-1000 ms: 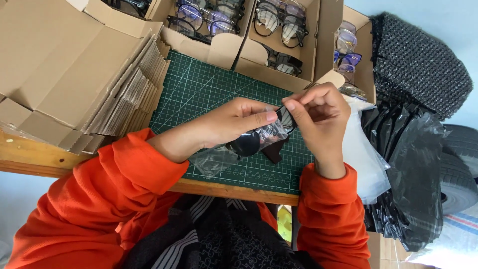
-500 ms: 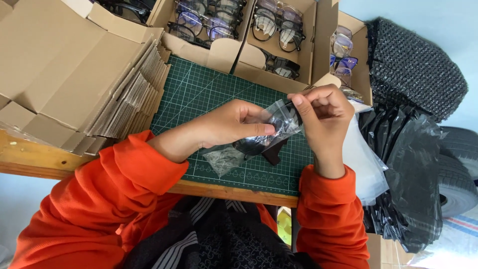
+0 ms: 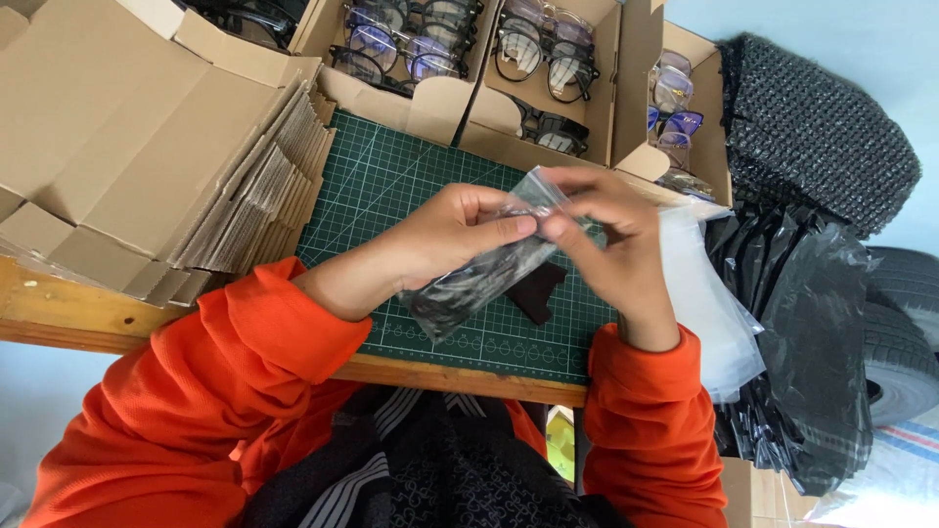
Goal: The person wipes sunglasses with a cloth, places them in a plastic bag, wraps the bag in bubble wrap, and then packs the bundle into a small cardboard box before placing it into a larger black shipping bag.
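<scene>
While both hands meet above a green cutting mat (image 3: 391, 186), a clear plastic bag (image 3: 479, 279) with something dark inside hangs between them at the centre of the scene. The left hand (image 3: 445, 240) has its grip clenched on the bag's upper end, thumb pressed on top, and the right hand (image 3: 611, 244) pinches the same end from the 3 o'clock side. A dark cloth (image 3: 538, 293) lies on the mat just beneath the bag. At 12 o'clock stand open cardboard boxes (image 3: 440, 98) packed with black-framed glasses (image 3: 543, 54); a further box at 1 o'clock holds paler frames. A thick stack of flat, unfolded cartons (image 3: 147, 166) fills the 10 o'clock corner and overlaps the mat's left edge. More clear bags (image 3: 709, 303) lie at 3 o'clock, with glossy black plastic pouches (image 3: 812, 332) beyond them and a dark knitted fabric (image 3: 812, 127) at 2 o'clock. The wooden worktop (image 3: 68, 313) shows at 8 o'clock, above orange sleeves (image 3: 225, 391).
</scene>
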